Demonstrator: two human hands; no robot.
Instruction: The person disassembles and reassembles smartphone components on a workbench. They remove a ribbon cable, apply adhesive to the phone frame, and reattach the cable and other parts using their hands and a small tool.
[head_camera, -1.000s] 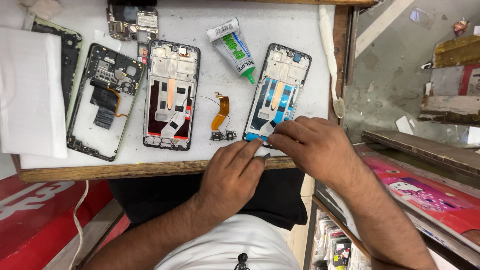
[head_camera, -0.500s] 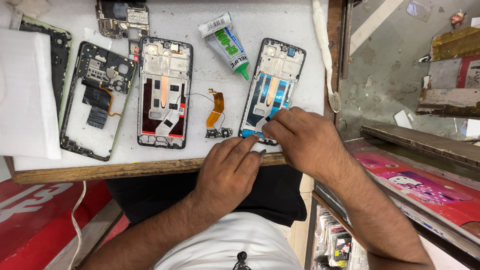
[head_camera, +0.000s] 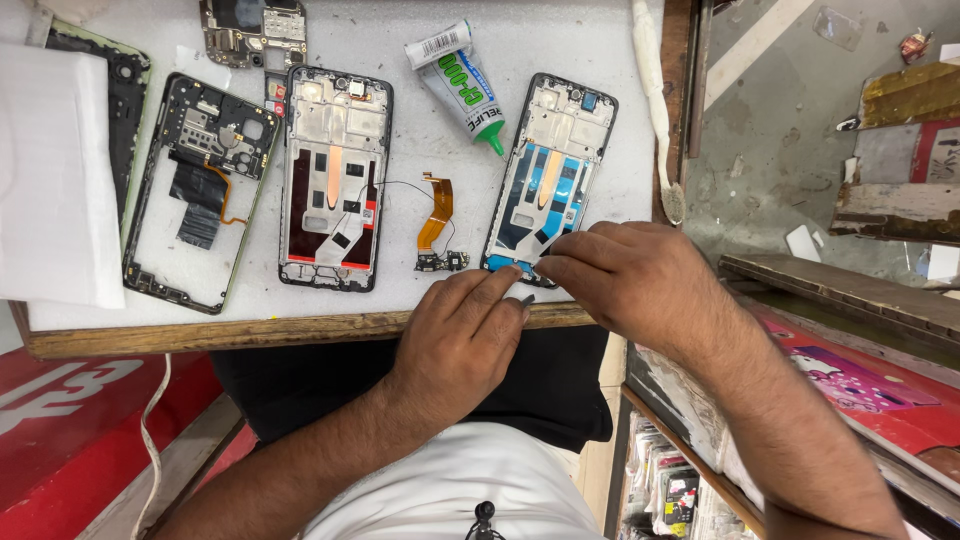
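A phone frame with a blue inner plate (head_camera: 556, 150) lies open on the white mat (head_camera: 590, 40). My right hand (head_camera: 640, 275) pinches a white flex strip (head_camera: 543, 243) at the frame's lower end. My left hand (head_camera: 462, 335) rests at the bench edge with its fingertips touching the frame's bottom corner. A thin metal tool tip (head_camera: 527, 298) sticks out from under its fingers. An orange flex cable with a small board (head_camera: 436, 225) lies just left of the frame.
A second frame with a red plate (head_camera: 335, 175) and a dark back housing (head_camera: 200, 190) lie to the left, beside a white cloth (head_camera: 55, 170). A glue tube (head_camera: 462, 85) and a circuit board (head_camera: 250, 28) sit at the back. The wooden bench edge (head_camera: 250, 330) runs in front.
My left hand's fingers have stretched forward to the frame's bottom corner. My right hand has kept its pinch on the white strip and shifted slightly right.
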